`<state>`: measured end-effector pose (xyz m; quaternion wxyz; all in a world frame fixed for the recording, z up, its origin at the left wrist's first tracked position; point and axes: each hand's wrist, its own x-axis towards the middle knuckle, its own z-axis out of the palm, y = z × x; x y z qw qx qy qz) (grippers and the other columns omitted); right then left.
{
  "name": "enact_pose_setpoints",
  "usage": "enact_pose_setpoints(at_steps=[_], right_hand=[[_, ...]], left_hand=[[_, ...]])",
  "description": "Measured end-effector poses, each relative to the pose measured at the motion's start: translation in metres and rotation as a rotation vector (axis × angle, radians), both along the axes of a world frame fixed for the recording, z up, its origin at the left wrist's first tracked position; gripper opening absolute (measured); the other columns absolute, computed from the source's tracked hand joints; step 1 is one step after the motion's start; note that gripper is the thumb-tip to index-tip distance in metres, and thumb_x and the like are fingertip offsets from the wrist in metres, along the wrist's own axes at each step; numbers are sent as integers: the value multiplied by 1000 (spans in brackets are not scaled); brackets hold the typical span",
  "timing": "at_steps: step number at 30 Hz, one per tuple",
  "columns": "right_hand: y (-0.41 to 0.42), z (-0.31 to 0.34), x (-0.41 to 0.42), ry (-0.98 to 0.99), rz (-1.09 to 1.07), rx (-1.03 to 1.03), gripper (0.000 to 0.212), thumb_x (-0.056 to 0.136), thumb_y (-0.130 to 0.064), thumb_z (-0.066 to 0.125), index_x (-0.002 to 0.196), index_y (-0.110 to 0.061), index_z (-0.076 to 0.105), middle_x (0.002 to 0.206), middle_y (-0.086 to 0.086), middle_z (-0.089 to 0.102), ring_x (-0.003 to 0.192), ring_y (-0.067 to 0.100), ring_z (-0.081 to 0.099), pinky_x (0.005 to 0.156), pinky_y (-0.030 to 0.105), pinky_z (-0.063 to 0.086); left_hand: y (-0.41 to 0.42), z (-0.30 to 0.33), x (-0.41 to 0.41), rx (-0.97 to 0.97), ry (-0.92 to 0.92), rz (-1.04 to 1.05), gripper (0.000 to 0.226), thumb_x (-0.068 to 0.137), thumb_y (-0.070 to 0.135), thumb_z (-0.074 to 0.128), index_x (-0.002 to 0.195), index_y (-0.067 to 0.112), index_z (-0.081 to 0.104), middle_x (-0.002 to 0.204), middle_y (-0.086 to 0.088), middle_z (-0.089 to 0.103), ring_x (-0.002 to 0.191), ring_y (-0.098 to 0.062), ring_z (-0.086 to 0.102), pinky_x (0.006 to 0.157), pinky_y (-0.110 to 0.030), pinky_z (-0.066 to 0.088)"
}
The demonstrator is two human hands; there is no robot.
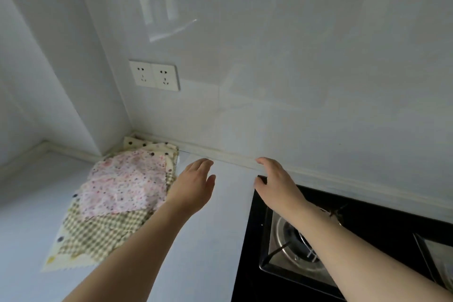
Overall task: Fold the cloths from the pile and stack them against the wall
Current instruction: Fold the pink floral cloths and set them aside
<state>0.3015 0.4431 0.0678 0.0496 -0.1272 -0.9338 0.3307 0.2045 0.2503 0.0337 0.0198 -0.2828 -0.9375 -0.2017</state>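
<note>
Cloths (115, 193) piled loose on the white counter (215, 240), sitting at about 8 o'clock in the head view, tucked into the corner where the wall (269, 105) meets the side wall. Pink floral piece (125, 184) on top, checked green one (103, 230) under it, polka-dot cream ones (152, 148) poking out at the wall end and at the near corner. Long axis of the heap runs roughly 1 o'clock to 7 o'clock, far end right up against the wall trim. None of it looks folded yet, just splayed and overlapping, so probably right at the start of the job. Left hand (193, 186) by far the nearer one: hovering just beside the pile's right edge, fingers straight-ish and relaxed, holding nothing, pile lying at 9 o'clock from the fingertips. Hard to say if the wrist brushes the cloth edge or floats just over it. Right hand (277, 184) well apart from the pile, out at 3 o'clock from the left, over the far corner of the black gas hob (367, 240), fingers loosely spread, also empty. Double socket (154, 76) on the wall above the pile. Best guess for next move: left hand swings to 9 o'clock and pinches the floral top layer, right comes across to help spread it on the bare counter between pile and hob.
</note>
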Motion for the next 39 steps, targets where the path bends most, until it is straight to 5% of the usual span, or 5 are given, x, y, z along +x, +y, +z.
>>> enact_pose_setpoints(at_steps=[14, 18, 24, 32, 39], right_hand=[[-197, -116, -99, -64, 207, -20, 45, 97, -16, 45, 142, -18, 40, 147, -4, 38, 134, 12, 37, 109, 21, 28], [-221, -175, -119, 14, 206, 26, 41, 97, -20, 47, 138, -16, 47, 142, -1, 45, 129, 16, 43, 109, 27, 33], [-234, -237, -136, 211, 123, 251, 41, 92, -29, 50, 133, -28, 49, 137, -8, 50, 126, 19, 42, 102, 33, 31], [-232, -246, -138, 211, 83, 292, 40, 95, -36, 46, 135, -31, 51, 138, -3, 48, 126, 23, 40, 102, 35, 32], [-233, -243, -142, 181, 27, 212, 36, 92, -40, 52, 127, -35, 57, 138, -7, 48, 126, 21, 41, 102, 35, 34]], left_hand=[[-209, -109, -69, 1, -36, 198, 38, 99, 22, 48, 136, 17, 52, 139, 2, 52, 126, -16, 49, 103, -28, 40], [-224, -157, -84, 46, 58, 149, 26, 91, 15, 61, 116, 18, 68, 119, 3, 64, 107, -19, 60, 90, -29, 49], [-229, -203, -95, 148, 264, 156, 26, 86, 41, 64, 110, 32, 68, 114, 12, 63, 101, -18, 55, 87, -39, 47], [-228, -213, -99, 145, 347, 160, 24, 91, 45, 59, 108, 31, 69, 107, 8, 65, 98, -20, 55, 84, -38, 47], [-223, -210, -99, 108, 422, 140, 26, 98, 27, 47, 104, 23, 72, 104, 1, 68, 92, -24, 55, 79, -37, 48]])
